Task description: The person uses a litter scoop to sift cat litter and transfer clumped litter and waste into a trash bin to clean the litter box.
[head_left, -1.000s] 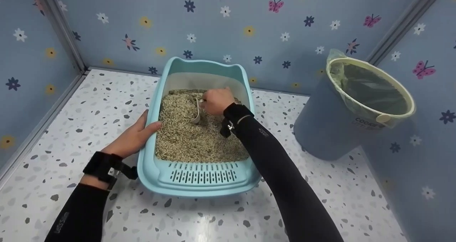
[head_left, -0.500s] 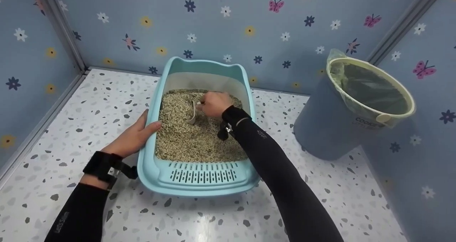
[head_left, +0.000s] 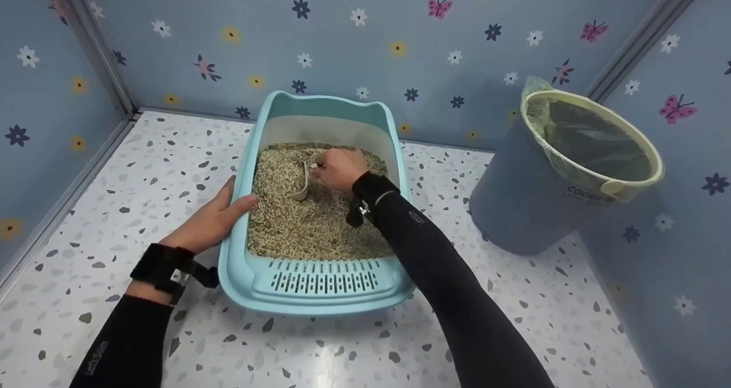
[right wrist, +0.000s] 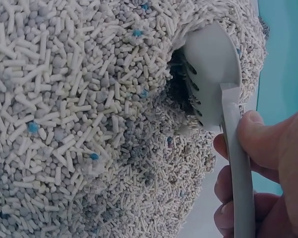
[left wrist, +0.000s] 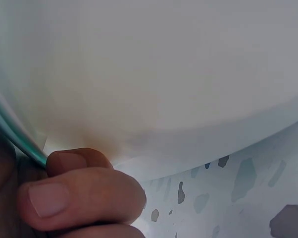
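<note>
Gripping a pale scoop (right wrist: pixel 230 106) low in a bed of pellet litter (head_left: pixel 308 228), a person in black sleeves bends to a blue tray (head_left: pixel 320 305) on a speckled white surface (head_left: pixel 228 348). The right hand (head_left: pixel 341 170) has its grip closed round the scoop's handle, thumb along one side and fingers curled beneath, a hold that seems chosen to keep the slotted bowl down among the pellets.

The left hand (head_left: pixel 214 219) clasps the tray's left rim, thumb over the top and fingers bent against the outer wall, most likely to brace it against being pushed about.

The scoop sits inside the tray, in the far half of the litter. Its long axis appears to lie roughly crosswise, the bowl pointing to the tray's left wall and the handle trailing right into the fist. The bowl looks tipped on edge, its slots beside a dark hollow; how deep its buried part goes cannot be told.

The tray stands near the surface's far edge, perforated end facing the person. Toward the far right corner, well apart from the scoop, stands a bin (head_left: pixel 514 205), a translucent liner folded over its cream rim, perhaps to keep the bag from slipping.
</note>
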Tool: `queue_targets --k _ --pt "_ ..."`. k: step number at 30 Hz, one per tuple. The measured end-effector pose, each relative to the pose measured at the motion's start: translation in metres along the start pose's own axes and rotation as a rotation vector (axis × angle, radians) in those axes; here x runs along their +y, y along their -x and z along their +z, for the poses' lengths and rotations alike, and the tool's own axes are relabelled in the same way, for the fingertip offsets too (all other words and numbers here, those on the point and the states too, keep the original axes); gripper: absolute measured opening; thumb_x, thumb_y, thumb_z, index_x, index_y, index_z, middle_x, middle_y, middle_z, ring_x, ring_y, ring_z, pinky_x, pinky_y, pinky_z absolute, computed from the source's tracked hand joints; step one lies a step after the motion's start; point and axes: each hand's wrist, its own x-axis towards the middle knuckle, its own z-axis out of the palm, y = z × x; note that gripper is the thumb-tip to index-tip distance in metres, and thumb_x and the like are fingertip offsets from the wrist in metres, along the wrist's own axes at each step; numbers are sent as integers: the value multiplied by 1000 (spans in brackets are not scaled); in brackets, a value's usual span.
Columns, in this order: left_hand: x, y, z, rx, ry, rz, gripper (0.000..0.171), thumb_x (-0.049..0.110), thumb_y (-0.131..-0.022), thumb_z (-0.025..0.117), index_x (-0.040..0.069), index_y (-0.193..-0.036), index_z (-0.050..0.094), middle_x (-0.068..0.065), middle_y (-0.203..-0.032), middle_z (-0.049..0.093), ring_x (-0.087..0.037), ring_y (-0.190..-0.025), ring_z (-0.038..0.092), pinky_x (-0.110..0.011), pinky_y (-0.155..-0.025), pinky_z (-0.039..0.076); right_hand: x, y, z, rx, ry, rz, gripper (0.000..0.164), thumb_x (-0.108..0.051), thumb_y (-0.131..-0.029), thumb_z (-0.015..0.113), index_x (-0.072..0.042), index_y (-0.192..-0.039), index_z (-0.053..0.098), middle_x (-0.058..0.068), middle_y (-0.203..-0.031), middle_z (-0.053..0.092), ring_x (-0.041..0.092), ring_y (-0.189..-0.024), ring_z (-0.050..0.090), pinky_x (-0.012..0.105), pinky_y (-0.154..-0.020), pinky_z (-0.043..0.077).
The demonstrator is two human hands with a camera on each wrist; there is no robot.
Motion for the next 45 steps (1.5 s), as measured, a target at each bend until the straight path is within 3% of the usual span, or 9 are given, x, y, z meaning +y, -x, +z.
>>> queue_targets --k 7,13,16,20,22,25,28,35,45 --pt "0 1 -1 5 -10 -15 89 52 -118 49 28 -179 -12 -32 -180 13 -58 -147 48 -71 -126 31 1 1 -1 6 -24 -11 31 -41 -117 60 -23 -92 63 1 -97 74 25 -91 65 41 -92 35" --pt "-1 1 -1 4 -24 -18 91 54 -118 48 25 -179 -13 -29 -182 8 -59 -154 39 -71 -129 24 3 -1 0 -5 -47 -20 33 -40 -117 60 -19 -92 62 3 -97 72 23 -86 59 39 -88 33" --pt "-1 1 -1 2 -19 -11 91 53 -118 48 24 -179 -13 -30 -182 9 -59 -153 41 -71 -128 26 4 -1 0 -8 -54 -19 31 -41 -116 60 -18 -97 69 2 -101 74 23 -90 62 41 -92 41" --pt "-1 0 0 2 -11 3 90 53 -118 48 25 -179 -12 -30 -182 11 -58 -152 42 -70 -128 28 5 0 -1 -17 -69 -12 32 -41 -116 61 -19 -127 81 1 -126 80 24 -112 73 49 -109 49" --pt "-1 0 0 -1 0 8 89 53 -118 48 27 -179 -12 -29 -182 12 -58 -152 43 -70 -128 29 5 1 -2 -23 -83 -10 35 -41 -116 61 -18 -132 81 2 -126 80 25 -109 73 46 -105 51" --pt "-1 1 0 -2 6 5 89 54 -118 48 29 -179 -12 -27 -182 11 -58 -153 41 -69 -128 29 5 2 -2 -17 -103 -16 30 -40 -117 61 -18 -109 80 1 -98 75 20 -82 63 33 -84 45" --pt "0 1 -1 -1 4 -3 90 54 -118 49 30 -179 -12 -29 -182 13 -58 -151 43 -70 -127 30 6 2 -2 -7 -110 -26 37 -40 -116 62 -19 -85 60 -2 -76 51 16 -68 41 31 -73 27" --pt "1 0 -2 3 5 -6 90 55 -117 50 30 -179 -11 -35 -176 24 -54 -137 60 -68 -119 44 7 2 -2 -6 -116 -41 29 -39 -117 61 -18 -97 68 -2 -87 61 13 -71 41 31 -75 28" --pt "1 0 -1 4 -8 -12 89 54 -118 49 29 -179 -11 -37 -174 26 -55 -134 63 -69 -117 46 10 0 3 17 -107 -50 50 -39 -117 62 -21 -78 35 -3 -72 29 14 -65 27 31 -70 18"
